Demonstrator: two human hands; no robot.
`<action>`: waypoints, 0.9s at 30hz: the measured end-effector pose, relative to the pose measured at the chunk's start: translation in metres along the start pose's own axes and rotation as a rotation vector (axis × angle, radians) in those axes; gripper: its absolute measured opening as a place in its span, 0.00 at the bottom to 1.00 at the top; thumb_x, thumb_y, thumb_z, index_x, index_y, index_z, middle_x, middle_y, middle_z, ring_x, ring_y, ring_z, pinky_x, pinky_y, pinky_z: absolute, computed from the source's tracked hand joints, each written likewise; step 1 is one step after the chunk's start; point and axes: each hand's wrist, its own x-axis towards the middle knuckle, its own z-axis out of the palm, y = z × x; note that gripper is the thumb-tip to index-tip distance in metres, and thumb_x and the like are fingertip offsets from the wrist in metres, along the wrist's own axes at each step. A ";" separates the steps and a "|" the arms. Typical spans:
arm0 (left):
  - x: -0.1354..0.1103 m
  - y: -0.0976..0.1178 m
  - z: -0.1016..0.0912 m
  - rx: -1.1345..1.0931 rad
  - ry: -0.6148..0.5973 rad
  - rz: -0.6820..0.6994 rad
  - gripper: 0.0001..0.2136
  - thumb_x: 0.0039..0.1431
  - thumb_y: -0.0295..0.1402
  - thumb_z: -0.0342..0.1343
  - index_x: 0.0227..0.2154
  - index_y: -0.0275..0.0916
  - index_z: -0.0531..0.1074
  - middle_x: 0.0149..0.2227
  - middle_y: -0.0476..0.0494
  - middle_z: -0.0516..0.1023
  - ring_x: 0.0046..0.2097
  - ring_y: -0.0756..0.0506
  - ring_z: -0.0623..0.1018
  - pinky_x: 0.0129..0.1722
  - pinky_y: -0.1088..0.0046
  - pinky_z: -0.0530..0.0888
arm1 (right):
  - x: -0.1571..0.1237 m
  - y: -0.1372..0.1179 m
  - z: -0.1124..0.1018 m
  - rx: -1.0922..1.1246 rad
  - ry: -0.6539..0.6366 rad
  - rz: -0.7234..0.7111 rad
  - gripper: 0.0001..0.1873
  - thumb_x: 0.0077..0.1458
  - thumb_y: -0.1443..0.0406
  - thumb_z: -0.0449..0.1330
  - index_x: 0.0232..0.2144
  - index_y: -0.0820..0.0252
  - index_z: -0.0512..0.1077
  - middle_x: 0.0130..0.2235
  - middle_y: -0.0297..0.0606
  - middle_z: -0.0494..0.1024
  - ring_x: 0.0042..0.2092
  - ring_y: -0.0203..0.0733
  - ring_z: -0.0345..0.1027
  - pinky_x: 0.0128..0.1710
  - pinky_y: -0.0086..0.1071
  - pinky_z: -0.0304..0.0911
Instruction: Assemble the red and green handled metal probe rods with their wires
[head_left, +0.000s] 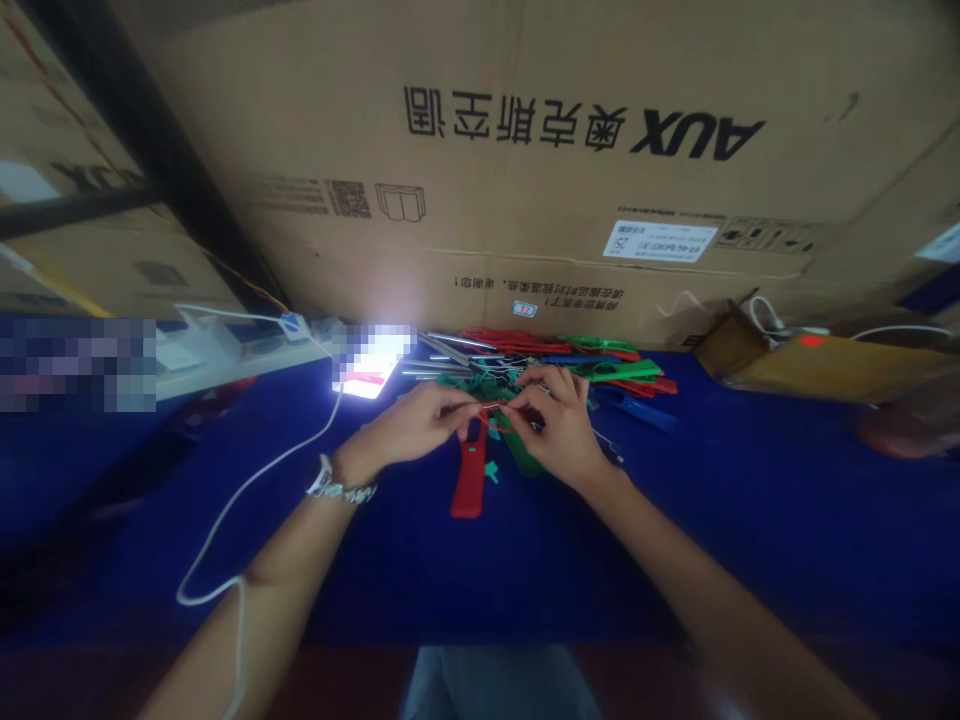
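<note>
My left hand [420,418], with a metal watch [341,486] on its wrist, is closed in a pinch at one end of a thin red strip [491,406]. Opposite it, my right hand [553,415] pinches the other end between thumb and forefinger. The strip's exact kind is too small to make out. Just below lies a flat red plastic handle-like piece [469,475], with a small green scrap [491,471] beside it. A green plastic piece [525,452] is partly hidden under my right hand.
Behind my hands are piled red, green and blue plastic pieces [622,370] and thin metal rods [442,355]. A lit phone [375,360] trails a white cable [255,485] across the blue tabletop [735,540]. A large cardboard box [525,200] stands behind; a wooden box [825,365] sits right.
</note>
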 end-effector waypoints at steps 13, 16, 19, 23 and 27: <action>0.000 0.000 0.003 0.048 0.000 -0.022 0.17 0.67 0.39 0.47 0.27 0.37 0.74 0.23 0.49 0.73 0.24 0.51 0.65 0.25 0.73 0.58 | 0.003 0.017 -0.004 0.366 -0.204 0.415 0.12 0.49 0.57 0.70 0.34 0.54 0.75 0.29 0.33 0.79 0.31 0.41 0.74 0.31 0.33 0.66; 0.000 0.000 0.003 0.054 -0.015 -0.021 0.16 0.66 0.38 0.48 0.26 0.38 0.73 0.23 0.49 0.72 0.24 0.52 0.65 0.24 0.73 0.58 | 0.004 0.023 -0.009 0.350 -0.303 0.396 0.09 0.52 0.56 0.68 0.31 0.54 0.79 0.28 0.34 0.80 0.30 0.40 0.73 0.28 0.30 0.64; 0.000 -0.001 0.002 0.062 -0.017 -0.026 0.16 0.66 0.38 0.48 0.26 0.37 0.73 0.22 0.50 0.70 0.24 0.52 0.64 0.24 0.73 0.57 | 0.004 0.027 -0.011 0.509 -0.394 0.421 0.10 0.55 0.56 0.65 0.32 0.55 0.81 0.28 0.34 0.80 0.27 0.38 0.71 0.26 0.29 0.64; 0.001 -0.002 0.003 0.069 -0.010 -0.025 0.16 0.66 0.38 0.48 0.26 0.37 0.73 0.22 0.51 0.69 0.24 0.52 0.64 0.24 0.74 0.57 | 0.003 0.030 -0.010 0.659 -0.431 0.463 0.12 0.54 0.57 0.65 0.35 0.58 0.82 0.25 0.34 0.79 0.24 0.37 0.69 0.25 0.30 0.65; 0.002 -0.005 0.004 0.087 0.005 -0.028 0.16 0.66 0.37 0.48 0.27 0.37 0.74 0.22 0.50 0.70 0.24 0.52 0.65 0.25 0.74 0.58 | 0.002 0.028 -0.009 0.599 -0.422 0.429 0.11 0.56 0.60 0.62 0.37 0.57 0.82 0.28 0.35 0.81 0.25 0.37 0.70 0.26 0.30 0.65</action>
